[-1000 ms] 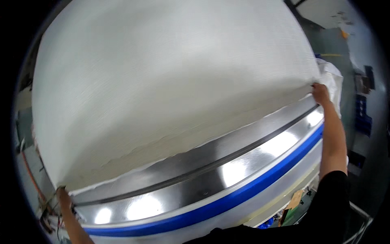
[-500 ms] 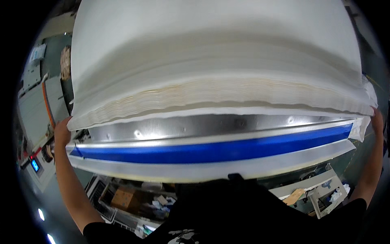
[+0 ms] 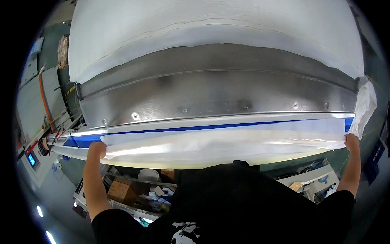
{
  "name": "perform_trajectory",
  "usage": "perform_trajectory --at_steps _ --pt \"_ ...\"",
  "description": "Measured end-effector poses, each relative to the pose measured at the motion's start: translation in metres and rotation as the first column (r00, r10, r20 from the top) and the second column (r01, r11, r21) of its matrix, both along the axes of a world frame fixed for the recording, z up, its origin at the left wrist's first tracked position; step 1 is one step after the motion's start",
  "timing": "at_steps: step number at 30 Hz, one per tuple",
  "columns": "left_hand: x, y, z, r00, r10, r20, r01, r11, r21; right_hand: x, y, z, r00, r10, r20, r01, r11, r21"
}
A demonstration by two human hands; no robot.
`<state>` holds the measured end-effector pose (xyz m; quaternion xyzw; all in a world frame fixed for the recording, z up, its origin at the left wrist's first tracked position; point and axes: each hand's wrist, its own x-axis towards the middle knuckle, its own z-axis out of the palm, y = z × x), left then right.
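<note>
Between my two hands stretches a wide bundle of white fabric [image 3: 223,142], folded in layers. My left hand [image 3: 96,150] is closed on its left end. At the opposite end my right hand [image 3: 352,141] grips the fabric's corner. The bundle lies over the near ledge and covers most of a blue strip [image 3: 85,141], which shows at both ends and along the top. Beyond it is a bare grey metal plate [image 3: 211,91] with several round fasteners. More white fabric [image 3: 211,16] lies behind the plate, its near edge curving across the full width.
Crumpled white material [image 3: 365,105] hangs at the plate's right end. Left of the ledge stand pale machinery with an orange hose [image 3: 44,97] and a small lit screen [image 3: 31,159]. Below the ledge are a cardboard box [image 3: 122,192], a white tub [image 3: 148,175] and a pale frame [image 3: 313,179].
Both hands have come inward and toward my body, bringing a bundle of white fabric over the blue strip. Much more of the metal plate now shows, with the remaining fabric's edge farther away.
</note>
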<state>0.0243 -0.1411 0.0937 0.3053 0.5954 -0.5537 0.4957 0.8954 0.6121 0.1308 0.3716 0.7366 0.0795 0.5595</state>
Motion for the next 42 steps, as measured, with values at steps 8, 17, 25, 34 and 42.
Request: perform_trajectory --at_steps 8,17,25,34,42 --pt "-0.012 -0.028 -0.050 0.970 0.002 -0.243 0.007 0.999 0.035 0.094 0.026 -0.016 0.982 0.187 -0.013 -0.187 0.982 -0.019" --pt "-0.062 -0.065 -0.038 0.613 0.487 -0.622 -0.044 0.808 0.588 0.096 0.031 -0.020 0.969 0.189 0.157 -0.155 0.966 -0.209" --pt "0.006 0.073 -0.020 0.746 0.450 -0.491 0.083 0.669 0.739 -0.116 -0.042 -0.034 0.938 -0.323 0.125 0.346 0.852 -0.392" --pt "0.012 0.067 -0.017 0.670 0.573 -0.472 0.042 0.606 0.795 -0.147 -0.080 -0.071 0.929 -0.306 -0.209 0.200 0.889 -0.413" --pt "0.009 0.038 -0.065 0.514 0.825 -0.233 0.018 0.261 0.965 -0.179 -0.116 -0.094 0.943 -0.018 -0.331 -0.077 0.960 -0.269"
